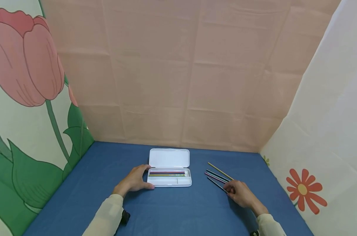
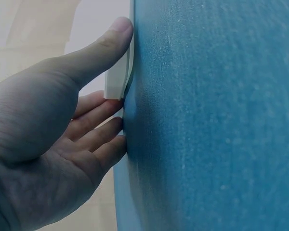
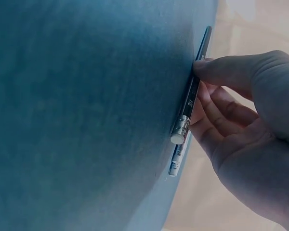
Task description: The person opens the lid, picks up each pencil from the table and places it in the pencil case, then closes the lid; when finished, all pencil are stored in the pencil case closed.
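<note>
A white pencil case (image 1: 163,184) lies with its lid (image 1: 169,158) raised, several coloured pencils (image 1: 166,174) lined up inside. My left hand (image 1: 133,179) holds the case by its left end, thumb at the front corner and fingers at the back. In the left wrist view, the thumb lies along the case's edge (image 2: 116,82). My right hand (image 1: 242,194) pinches a black pencil (image 3: 190,101) between thumb and fingers, near its eraser end. Just beyond it lie a few more pencils (image 1: 215,176), their eraser ends partly hidden by the hand, and a yellow pencil (image 1: 219,170).
Blue cloth (image 1: 178,209) covers the table. A creased beige sheet (image 1: 184,82) hangs behind it. Printed panels stand at the sides, with a tulip (image 1: 28,62) on the left and a red flower (image 1: 302,189) on the right.
</note>
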The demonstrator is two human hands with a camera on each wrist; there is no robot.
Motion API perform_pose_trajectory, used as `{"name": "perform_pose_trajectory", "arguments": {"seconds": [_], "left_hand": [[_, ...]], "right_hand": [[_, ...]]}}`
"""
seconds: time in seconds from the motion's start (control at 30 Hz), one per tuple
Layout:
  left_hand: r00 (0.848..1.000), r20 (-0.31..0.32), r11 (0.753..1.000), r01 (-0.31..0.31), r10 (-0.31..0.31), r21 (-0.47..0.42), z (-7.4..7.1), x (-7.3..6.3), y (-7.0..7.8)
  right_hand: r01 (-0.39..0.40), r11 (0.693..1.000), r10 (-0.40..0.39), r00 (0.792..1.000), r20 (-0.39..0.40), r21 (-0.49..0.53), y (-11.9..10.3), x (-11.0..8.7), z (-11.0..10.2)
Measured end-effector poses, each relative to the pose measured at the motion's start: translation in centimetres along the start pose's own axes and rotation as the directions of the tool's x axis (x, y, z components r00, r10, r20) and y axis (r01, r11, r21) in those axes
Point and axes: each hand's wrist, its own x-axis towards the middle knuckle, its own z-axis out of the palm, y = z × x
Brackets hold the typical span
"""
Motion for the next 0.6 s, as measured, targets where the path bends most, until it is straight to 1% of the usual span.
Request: {"name": "perform_pose_trajectory", "arguments": {"seconds": [0.27,0.43,0.6], "left_hand": [[1.0,-0.002,1.0,-0.005,0.004,-0.01,-0.02,-0.04,0.01],[1.0,-0.004,1.0,-0.006,0.006,-0.007,-0.03,-0.05,-0.03],[1.0,-0.003,1.0,-0.007,0.007,-0.012,0.07,0.09,-0.1]], "right_hand": [[0.008,1.0,-0.008,1.0,0.003,-0.017,-0.05,-0.09,-0.07],[0.043,0.999,-0.043,0.999,-0.021,-0.026,-0.37,-0.09,-0.32],[0.098,0.994,-0.1,0.993,-0.056,-0.039,-0.96,0.16,-0.69]]}}
